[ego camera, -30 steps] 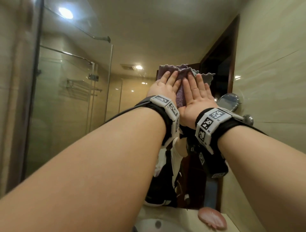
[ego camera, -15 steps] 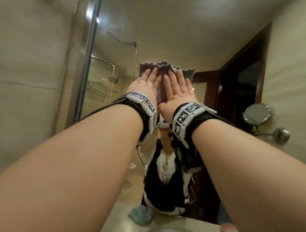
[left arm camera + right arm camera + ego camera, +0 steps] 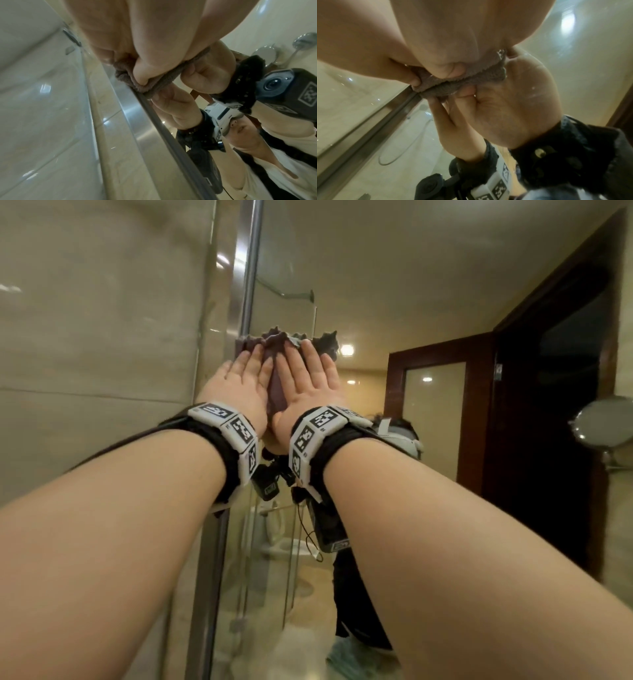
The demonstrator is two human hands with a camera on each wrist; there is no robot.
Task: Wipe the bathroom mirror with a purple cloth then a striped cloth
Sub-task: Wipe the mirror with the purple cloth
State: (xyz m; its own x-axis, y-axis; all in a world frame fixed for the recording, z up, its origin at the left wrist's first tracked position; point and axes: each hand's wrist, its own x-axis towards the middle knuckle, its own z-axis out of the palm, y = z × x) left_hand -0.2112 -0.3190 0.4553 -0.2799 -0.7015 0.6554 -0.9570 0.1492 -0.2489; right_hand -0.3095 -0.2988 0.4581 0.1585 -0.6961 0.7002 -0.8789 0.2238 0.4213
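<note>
The purple cloth (image 3: 276,393) is spread against the bathroom mirror (image 3: 376,285), right at its left metal frame (image 3: 247,268). My left hand (image 3: 236,385) and right hand (image 3: 310,380) lie flat on the cloth side by side, fingers straight and pointing up, pressing it to the glass. In the left wrist view the left hand (image 3: 137,33) bears on the bunched cloth (image 3: 123,75) at the frame (image 3: 137,121). The right wrist view shows the right hand (image 3: 453,33) on the cloth (image 3: 436,83), with its reflection below. A pale green cloth (image 3: 346,655) shows at the bottom.
A beige tiled wall (image 3: 102,337) borders the mirror on the left. A round shaving mirror (image 3: 603,422) on an arm sticks out from the right wall. The glass reflects a shower screen, a dark wooden door and the person.
Both hands have slid the purple cloth leftwards across the mirror, from near the round shaving mirror to the left metal frame. They stay flat on it throughout.
</note>
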